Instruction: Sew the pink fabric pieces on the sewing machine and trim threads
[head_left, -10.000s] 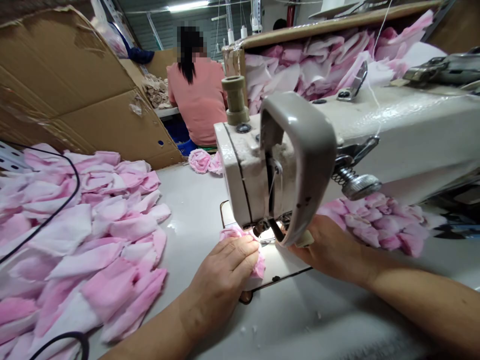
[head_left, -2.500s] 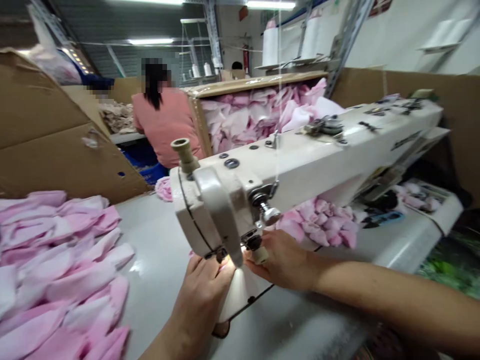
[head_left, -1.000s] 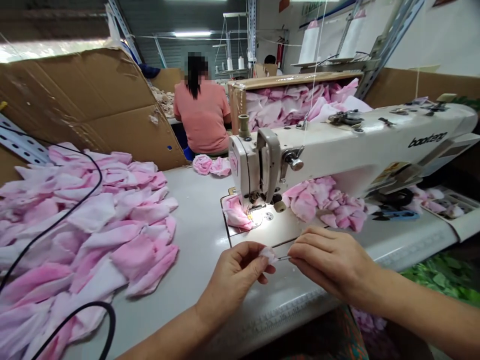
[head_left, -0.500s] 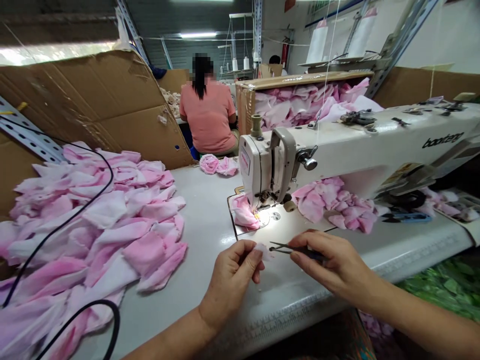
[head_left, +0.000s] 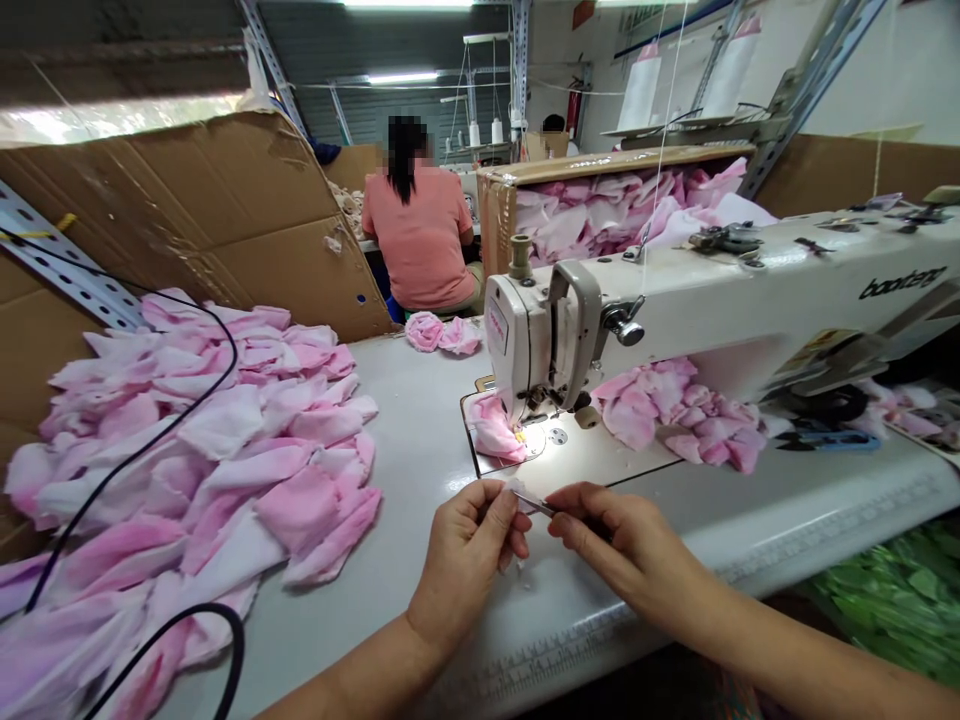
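Note:
Pinched between the thumb and fingers of my left hand (head_left: 476, 530) is a small pale scrap of fabric (head_left: 514, 487). My right hand (head_left: 622, 540) is closed around dark thread snips (head_left: 534, 501), whose slim blades reach the scrap; their handles are hidden in my fingers. Both hands are above the table's front part, before the sewing machine (head_left: 540, 340). A pink fabric flower piece (head_left: 499, 428) lies at the needle plate, beneath the machine head.
A large heap of pink-white fabric pieces (head_left: 225, 450) covers the left side, crossed by a black cable (head_left: 150, 450). More pink pieces (head_left: 675, 410) lie under the machine arm, near blue-handled snips (head_left: 832, 440). A cardboard box (head_left: 499, 215) stands behind; a person (head_left: 420, 235) sits beyond.
My right hand has moved left, bringing the snips to the fabric scrap. Their blades, apart before, are now together at it. My left hand keeps its pinch.

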